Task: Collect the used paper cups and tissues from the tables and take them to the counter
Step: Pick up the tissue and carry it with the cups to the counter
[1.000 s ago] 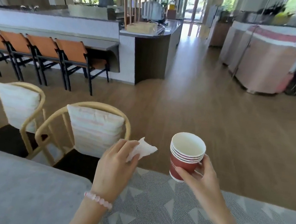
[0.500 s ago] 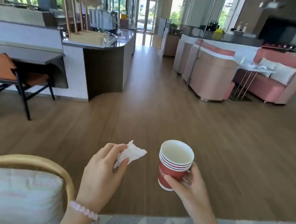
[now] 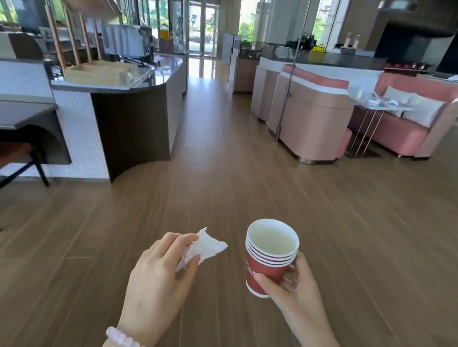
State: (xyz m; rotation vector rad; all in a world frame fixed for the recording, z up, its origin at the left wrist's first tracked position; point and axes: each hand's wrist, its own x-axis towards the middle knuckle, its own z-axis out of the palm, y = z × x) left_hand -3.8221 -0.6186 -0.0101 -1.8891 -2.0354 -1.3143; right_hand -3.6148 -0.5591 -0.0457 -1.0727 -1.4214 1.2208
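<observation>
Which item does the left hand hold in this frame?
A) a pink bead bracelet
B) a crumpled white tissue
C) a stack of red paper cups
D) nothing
B: the left hand pinches a crumpled white tissue, while the right hand grips the stack of red paper cups.

Upright stacked red paper cups (image 3: 268, 258) beside a crumpled white tissue (image 3: 203, 248).

– Where are your hands?

– Both are out in front of me, side by side and not touching. My left hand (image 3: 160, 275) shows its back, fingers curled, thumb and fingertips pinching a crumpled tissue (image 3: 206, 246).

– And the other?

– My right hand (image 3: 298, 290) reaches in from the lower right, thumb and fingers wrapped round the lower part of a stack of paper cups (image 3: 266, 267), which it holds upright. A bead bracelet (image 3: 129, 345) circles my left wrist.
</observation>
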